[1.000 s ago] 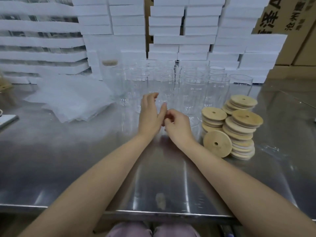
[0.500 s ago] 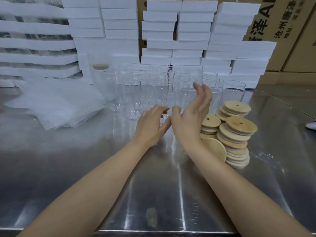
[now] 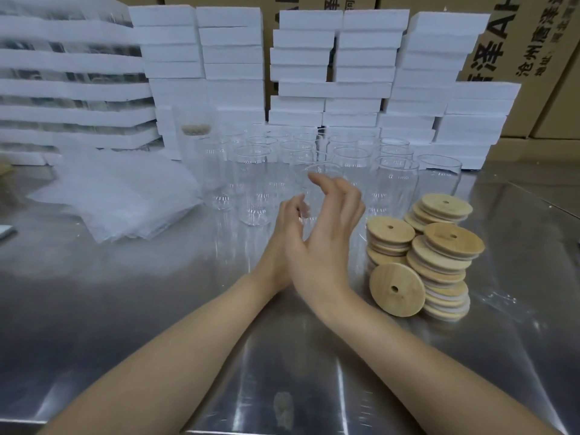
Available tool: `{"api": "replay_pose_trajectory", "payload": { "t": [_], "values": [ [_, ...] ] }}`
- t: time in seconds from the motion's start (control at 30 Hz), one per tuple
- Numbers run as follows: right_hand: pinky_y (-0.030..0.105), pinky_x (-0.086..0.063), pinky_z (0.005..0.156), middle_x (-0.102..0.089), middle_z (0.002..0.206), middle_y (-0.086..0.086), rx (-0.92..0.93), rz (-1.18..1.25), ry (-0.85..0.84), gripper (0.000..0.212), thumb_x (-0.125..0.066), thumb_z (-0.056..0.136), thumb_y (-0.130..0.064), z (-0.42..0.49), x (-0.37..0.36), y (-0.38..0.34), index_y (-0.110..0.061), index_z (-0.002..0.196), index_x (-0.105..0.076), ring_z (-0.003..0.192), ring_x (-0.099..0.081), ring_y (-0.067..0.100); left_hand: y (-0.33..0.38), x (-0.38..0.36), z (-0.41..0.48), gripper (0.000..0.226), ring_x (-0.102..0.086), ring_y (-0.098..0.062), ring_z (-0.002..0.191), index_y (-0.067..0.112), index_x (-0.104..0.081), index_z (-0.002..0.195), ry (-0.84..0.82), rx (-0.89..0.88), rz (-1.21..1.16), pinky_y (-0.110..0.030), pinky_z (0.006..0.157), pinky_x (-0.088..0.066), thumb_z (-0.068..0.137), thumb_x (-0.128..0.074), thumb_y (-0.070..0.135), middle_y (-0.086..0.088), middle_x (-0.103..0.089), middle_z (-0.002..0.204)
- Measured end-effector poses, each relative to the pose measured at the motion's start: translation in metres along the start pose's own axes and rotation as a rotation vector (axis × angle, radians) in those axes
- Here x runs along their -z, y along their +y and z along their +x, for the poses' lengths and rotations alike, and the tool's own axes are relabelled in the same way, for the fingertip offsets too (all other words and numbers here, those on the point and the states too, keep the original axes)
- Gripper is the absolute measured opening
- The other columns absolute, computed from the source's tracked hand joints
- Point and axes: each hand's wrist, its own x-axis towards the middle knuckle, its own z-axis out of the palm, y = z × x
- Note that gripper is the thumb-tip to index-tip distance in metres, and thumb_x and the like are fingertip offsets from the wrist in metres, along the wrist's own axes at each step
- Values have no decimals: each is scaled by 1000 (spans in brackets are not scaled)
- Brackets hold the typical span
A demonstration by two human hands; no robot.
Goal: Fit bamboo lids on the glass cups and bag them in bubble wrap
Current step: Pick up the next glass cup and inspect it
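Two hands meet at heels, just left of bamboo lids [image 3: 439, 255]. We see right hand [image 3: 323, 243] in front, fingers loosely bent, gripping nothing. Left hand [image 3: 284, 233] half hidden behind it, fingers blurred, loosely curled, also empty. Glass cups [image 3: 251, 183] stand open-topped behind and left of lids. Bubble wrap bags [image 3: 125, 196] lie well left of lids on steel table [image 3: 125, 309].

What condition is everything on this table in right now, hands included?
Clear glass cups: upright, front ones uncovered.
Round bamboo lids: stacked loose beside the cups.
One bamboo lid: leaning on edge against the stacks.
Clear bubble wrap bags: lying flat, piled.
Left hand: relaxed, holding nothing.
Right hand: relaxed, holding nothing.
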Motion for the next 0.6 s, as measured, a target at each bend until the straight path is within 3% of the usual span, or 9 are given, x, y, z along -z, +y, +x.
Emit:
{"api": "replay_pose_trajectory", "payload": {
  "t": [0.07,0.13,0.17,0.23,0.3,0.37,0.47,0.6],
  "values": [
    [17,-26,101,-46,125,18,52,40,-24,55,-59,73,12,-6,-1,-5,2,127,-52,111,-36,17,1,9,1,38,-52,-8,99,31,-49,106,28,-26,43,-9,74,-42,72,-52,47,14,-50,106],
    [6,-24,100,-43,129,19,84,111,-44,57,-57,73,15,-7,0,-5,4,128,-48,113,-33,12,0,21,9,46,-53,-14,102,17,-44,125,58,-137,54,-16,83,-46,82,-55,28,0,-48,115],
    [9,-27,102,-40,131,16,74,169,-62,55,-56,77,14,-6,1,-3,3,130,-46,117,-34,13,1,25,13,51,-53,-15,103,15,-41,128,92,-165,0,-20,87,-47,81,-56,28,-3,-46,116],
    [29,-34,108,-33,135,8,33,299,-125,53,-53,82,8,-3,2,2,-3,132,-41,127,-34,20,3,30,21,54,-54,-16,106,17,-41,127,171,-176,-114,-25,90,-49,79,-57,37,-4,-45,113],
    [39,-34,112,-30,136,4,-6,302,-187,54,-51,82,1,0,1,13,-5,134,-37,133,-31,22,7,31,24,56,-60,-16,101,20,-41,128,198,-129,-283,-28,83,-53,78,-57,42,-4,-49,108],
    [38,-28,115,-27,141,1,-109,263,-286,58,-49,86,-13,4,0,28,-8,141,-32,136,-28,16,8,30,27,53,-66,-19,95,21,-40,130,182,-33,-512,-31,78,-55,82,-53,38,-5,-57,103],
    [33,-34,112,-27,149,-7,-371,444,-503,72,-47,86,-40,10,-1,46,-23,150,-20,135,-35,5,11,30,30,51,-69,-23,92,18,-52,123,109,103,-693,-32,73,-56,78,-48,43,-5,-68,95],
    [41,-48,101,-40,141,-17,-469,594,-651,62,-45,86,-45,13,-6,66,-42,143,-21,124,-50,2,5,34,32,51,-68,-25,91,12,-57,115,71,162,-728,-34,72,-57,76,-47,45,-7,-68,95]
  ]
}}
